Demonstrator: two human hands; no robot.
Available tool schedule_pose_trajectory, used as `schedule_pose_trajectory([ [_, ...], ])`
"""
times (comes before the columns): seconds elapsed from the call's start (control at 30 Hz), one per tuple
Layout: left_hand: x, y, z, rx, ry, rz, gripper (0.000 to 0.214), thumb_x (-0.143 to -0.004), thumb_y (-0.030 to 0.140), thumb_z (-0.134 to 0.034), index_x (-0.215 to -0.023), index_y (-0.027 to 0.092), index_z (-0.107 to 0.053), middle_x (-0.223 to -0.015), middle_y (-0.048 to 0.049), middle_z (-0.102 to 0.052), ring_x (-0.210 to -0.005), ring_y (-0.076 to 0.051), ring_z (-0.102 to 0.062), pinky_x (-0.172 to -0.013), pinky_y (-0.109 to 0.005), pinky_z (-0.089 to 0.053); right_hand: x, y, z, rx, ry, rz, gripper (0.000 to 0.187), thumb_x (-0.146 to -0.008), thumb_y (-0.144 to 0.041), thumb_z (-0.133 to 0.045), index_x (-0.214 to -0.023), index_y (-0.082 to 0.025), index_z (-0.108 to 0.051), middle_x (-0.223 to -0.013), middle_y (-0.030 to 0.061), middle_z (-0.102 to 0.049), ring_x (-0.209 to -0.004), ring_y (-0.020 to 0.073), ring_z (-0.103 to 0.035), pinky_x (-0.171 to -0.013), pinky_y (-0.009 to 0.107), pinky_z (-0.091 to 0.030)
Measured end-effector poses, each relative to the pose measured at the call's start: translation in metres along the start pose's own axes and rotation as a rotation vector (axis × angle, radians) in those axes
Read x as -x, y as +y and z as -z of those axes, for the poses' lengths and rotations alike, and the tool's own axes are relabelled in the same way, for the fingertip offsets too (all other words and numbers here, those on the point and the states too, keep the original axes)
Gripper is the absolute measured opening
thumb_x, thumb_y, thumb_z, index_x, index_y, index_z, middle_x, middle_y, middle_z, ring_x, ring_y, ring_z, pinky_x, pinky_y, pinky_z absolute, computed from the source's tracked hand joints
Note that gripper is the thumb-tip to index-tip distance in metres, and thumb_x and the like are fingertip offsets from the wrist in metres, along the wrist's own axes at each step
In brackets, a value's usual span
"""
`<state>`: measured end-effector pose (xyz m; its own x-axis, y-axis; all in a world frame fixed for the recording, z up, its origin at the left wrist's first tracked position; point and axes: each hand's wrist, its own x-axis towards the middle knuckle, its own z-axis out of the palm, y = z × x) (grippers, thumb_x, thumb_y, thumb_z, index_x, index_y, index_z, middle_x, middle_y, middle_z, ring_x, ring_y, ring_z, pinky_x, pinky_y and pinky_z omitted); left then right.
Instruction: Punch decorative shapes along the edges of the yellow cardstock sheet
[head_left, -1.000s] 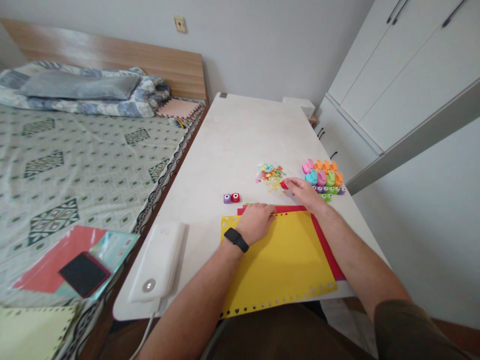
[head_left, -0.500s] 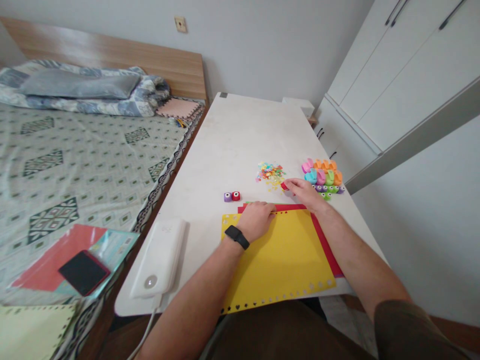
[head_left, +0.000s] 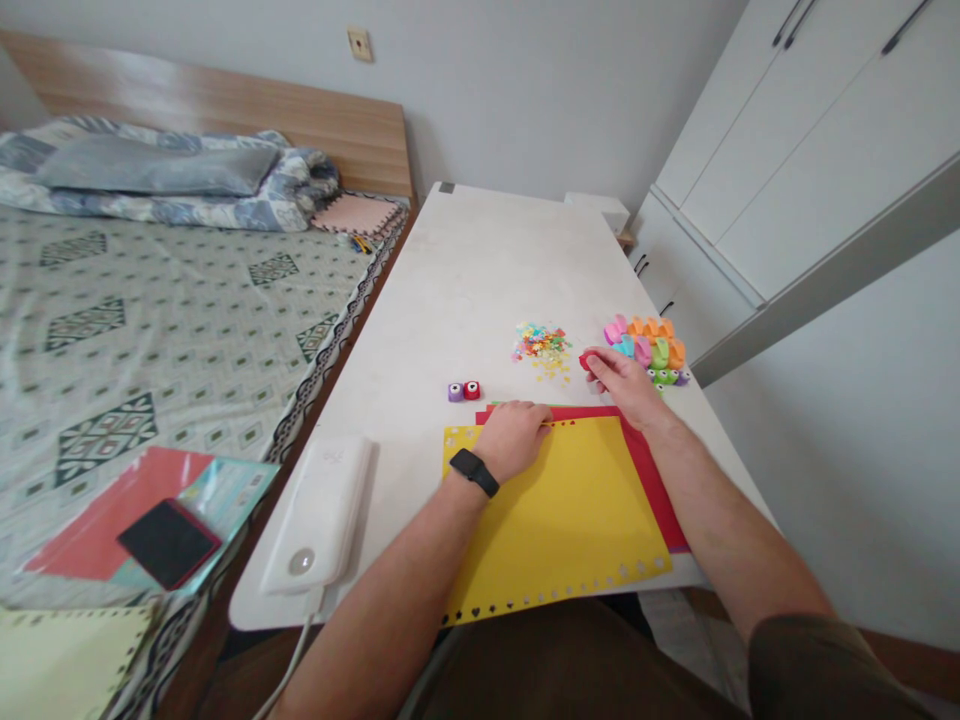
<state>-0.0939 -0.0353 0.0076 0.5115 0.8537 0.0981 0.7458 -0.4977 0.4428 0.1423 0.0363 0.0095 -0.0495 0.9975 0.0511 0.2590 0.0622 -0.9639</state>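
My left hand [head_left: 514,437], with a black watch on the wrist, rests curled on the top edge of a yellow paper sheet [head_left: 555,520] that lies over a red sheet [head_left: 651,470]. Its fingers press the paper and hold nothing. My right hand [head_left: 624,382] is closed round a small red punch [head_left: 586,361], held just above the table beside a heap of coloured paper punches [head_left: 649,350]. A scatter of tiny punched paper shapes [head_left: 541,344] lies left of that hand.
A purple and a red small punch [head_left: 463,391] sit on the white table [head_left: 480,270]. A white power bank [head_left: 319,515] with cable lies at the near left corner. A bed with a black phone [head_left: 166,543] on paper sheets runs along the left. White cabinets stand on the right.
My right hand has moved the red punch a little to the right, toward the heap of punches. My left hand has stayed on the yellow sheet.
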Motion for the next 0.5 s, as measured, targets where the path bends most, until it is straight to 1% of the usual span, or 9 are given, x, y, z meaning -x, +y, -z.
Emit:
schedule_pose_trajectory([
  [0.13, 0.0, 0.0, 0.0, -0.002, -0.001, -0.003, 0.02, -0.098, 0.024, -0.054, -0.103, 0.019, -0.073, -0.1, -0.0082, -0.077, -0.094, -0.024, -0.071, -0.088, -0.036, -0.053, 0.012, -0.003, 0.018, 0.002, 0.027, 0.04, 0.053, -0.08, -0.048, -0.081, -0.124, -0.023, -0.068, -0.101, 0.0051, -0.073, -0.078, 0.0172, -0.065, -0.059, 0.028, -0.049],
  [0.2, 0.0, 0.0, 0.0, 0.0, 0.0, -0.002, 0.02, -0.099, 0.024, -0.054, -0.103, 0.019, -0.073, -0.1, -0.0082, -0.077, -0.094, -0.024, -0.071, -0.088, -0.036, -0.053, 0.019, -0.004, 0.029, -0.031, 0.079, 0.053, 0.052, -0.077, -0.042, -0.084, -0.122, -0.023, -0.066, -0.099, 0.0042, -0.073, -0.08, 0.0168, -0.066, -0.063, 0.028, -0.051],
  [0.3, 0.0, -0.001, -0.001, 0.004, -0.002, -0.003, 0.02, -0.098, 0.024, -0.055, -0.103, 0.019, -0.074, -0.099, -0.0084, -0.077, -0.095, -0.024, -0.071, -0.088, -0.036, -0.053, 0.028, -0.007, 0.049, -0.122, 0.16, 0.055, 0.044, -0.074, -0.034, -0.087, -0.112, -0.023, -0.067, -0.098, 0.0029, -0.073, -0.084, 0.0165, -0.067, -0.066, 0.027, -0.052],
  [0.4, -0.001, -0.001, -0.003, 0.002, 0.005, -0.005, 0.019, -0.098, 0.023, -0.056, -0.102, 0.019, -0.074, -0.099, -0.0081, -0.077, -0.095, -0.024, -0.071, -0.088, -0.036, -0.053, 0.035, -0.009, 0.066, -0.196, 0.183, 0.02, 0.034, -0.077, -0.029, -0.083, -0.109, -0.024, -0.072, -0.097, 0.0023, -0.073, -0.082, 0.0152, -0.067, -0.061, 0.025, -0.048],
  [0.5, -0.001, -0.003, -0.005, 0.006, 0.014, 0.002, 0.019, -0.098, 0.023, -0.056, -0.102, 0.019, -0.074, -0.1, -0.0079, -0.076, -0.095, -0.024, -0.07, -0.089, -0.036, -0.053, 0.042, -0.005, 0.08, -0.238, 0.206, -0.025, 0.03, -0.077, -0.027, -0.08, -0.107, -0.024, -0.076, -0.098, 0.0024, -0.073, -0.078, 0.0149, -0.066, -0.059, 0.026, -0.046],
])
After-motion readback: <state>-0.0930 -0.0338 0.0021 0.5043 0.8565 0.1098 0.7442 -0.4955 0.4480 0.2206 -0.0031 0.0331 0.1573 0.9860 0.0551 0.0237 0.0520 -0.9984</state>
